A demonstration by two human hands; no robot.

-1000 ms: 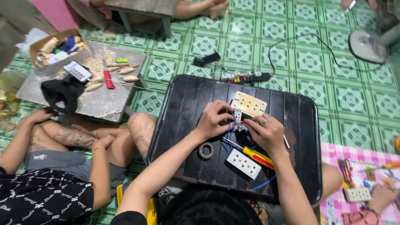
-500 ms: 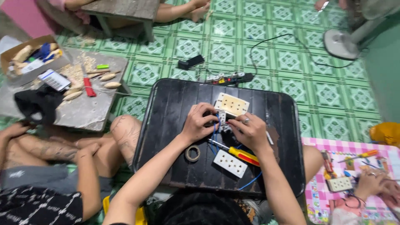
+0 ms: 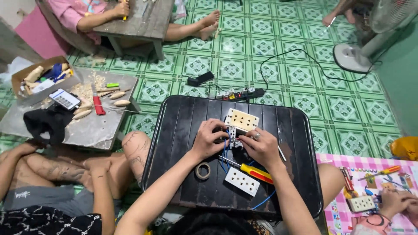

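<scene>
On a low black slatted table (image 3: 183, 130), my left hand (image 3: 210, 138) and my right hand (image 3: 260, 148) are closed together around a small white socket module (image 3: 232, 132) with blue wires (image 3: 224, 153) hanging from it. Just beyond the hands lies a cream multi-socket faceplate (image 3: 242, 119). Near my right wrist lie a yellow and red screwdriver (image 3: 254, 171) and a white socket strip (image 3: 242, 181). A roll of tape (image 3: 202, 170) sits below my left wrist.
A person sits at the left with bare legs (image 3: 56, 167) beside the table. A grey board (image 3: 87, 130) holds wooden pieces, a calculator and a red tool. A power strip (image 3: 241, 94) and fan base (image 3: 352, 56) stand on the green tiled floor. Another person's hand (image 3: 394, 202) works at bottom right.
The view has shifted downward and slightly left over the table. Both hands stay closed on the small socket module, with only slight finger movement.
</scene>
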